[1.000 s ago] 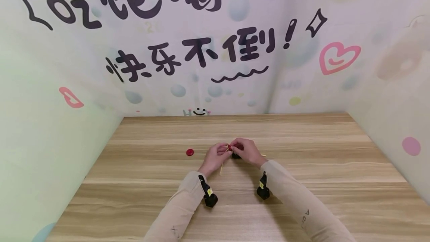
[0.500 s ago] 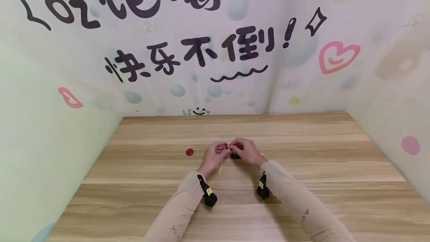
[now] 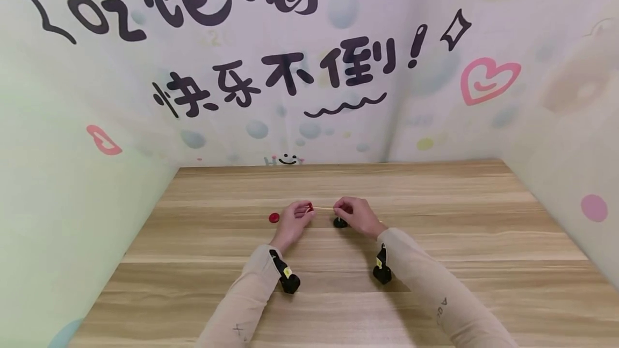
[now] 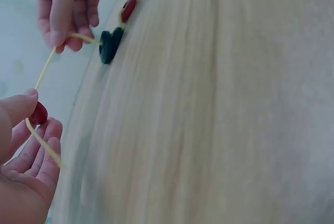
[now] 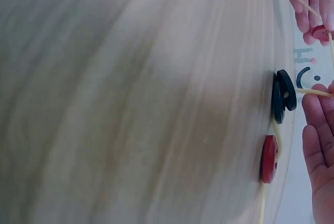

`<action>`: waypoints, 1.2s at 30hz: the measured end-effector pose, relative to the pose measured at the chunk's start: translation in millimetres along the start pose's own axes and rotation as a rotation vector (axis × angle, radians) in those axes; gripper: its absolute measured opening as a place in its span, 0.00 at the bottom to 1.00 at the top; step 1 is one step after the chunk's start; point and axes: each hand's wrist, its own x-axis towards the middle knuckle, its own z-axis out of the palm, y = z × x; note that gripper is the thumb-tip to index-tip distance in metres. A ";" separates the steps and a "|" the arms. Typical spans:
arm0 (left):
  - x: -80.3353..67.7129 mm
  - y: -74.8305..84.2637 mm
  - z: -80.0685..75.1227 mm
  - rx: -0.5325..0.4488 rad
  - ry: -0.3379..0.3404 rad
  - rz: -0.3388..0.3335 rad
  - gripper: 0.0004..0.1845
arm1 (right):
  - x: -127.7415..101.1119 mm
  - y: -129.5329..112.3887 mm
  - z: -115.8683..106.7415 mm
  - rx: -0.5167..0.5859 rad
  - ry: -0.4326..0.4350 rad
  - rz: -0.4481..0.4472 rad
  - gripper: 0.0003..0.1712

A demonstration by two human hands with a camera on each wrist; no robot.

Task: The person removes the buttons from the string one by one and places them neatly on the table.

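Note:
My left hand [image 3: 290,224] pinches a red button [image 4: 39,113] between thumb and fingers, and a short tail of yellow string [image 4: 46,72] hangs past it. The string runs straight from that button across to my right hand [image 3: 358,217], whose thumb and fingertips pinch it. From there it drops to two dark buttons [image 5: 286,89] that lean against each other on the table. Farther along the same string sits another red button [image 5: 269,158]. A loose red button [image 3: 274,218] lies flat on the table, just left of my left hand.
The wood-grain table [image 3: 319,310] reaches back to a printed wall cloth [image 3: 232,138]. Side panels stand at left and right. A small black camera [image 3: 290,282] is strapped to my left wrist, another camera [image 3: 382,273] to my right.
My left hand has moved left with the red button, away from my right hand. The string between them is now stretched out. My right hand stays nearly in place.

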 end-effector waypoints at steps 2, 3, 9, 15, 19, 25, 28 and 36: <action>-1.8 3.7 -5.1 -0.012 0.013 0.008 0.16 | 0.2 -0.8 -1.4 0.005 -0.010 0.013 0.06; -1.8 3.0 -7.2 -0.015 0.023 0.008 0.16 | 0.2 -1.0 -2.1 0.005 -0.014 0.012 0.06; -0.3 -4.3 -15.0 -0.071 0.066 -0.007 0.17 | -0.3 0.4 -3.1 -0.003 -0.023 0.004 0.06; -0.5 -4.4 -21.6 -0.081 0.085 -0.011 0.18 | -1.0 1.3 -1.9 -0.010 -0.024 0.026 0.04; -1.1 -3.7 -26.7 -0.085 0.103 -0.034 0.18 | -2.1 0.5 -1.5 -0.013 -0.021 0.036 0.04; 0.7 -7.0 -36.9 -0.075 0.150 -0.068 0.18 | -2.8 -0.1 -1.4 -0.020 -0.014 0.029 0.04; 1.3 -8.2 -43.4 -0.068 0.169 -0.084 0.19 | -2.7 0.3 -0.9 -0.023 -0.010 0.028 0.04; 1.4 -16.7 -60.3 0.001 0.190 -0.136 0.19 | -2.5 0.8 -1.0 -0.033 -0.006 0.025 0.04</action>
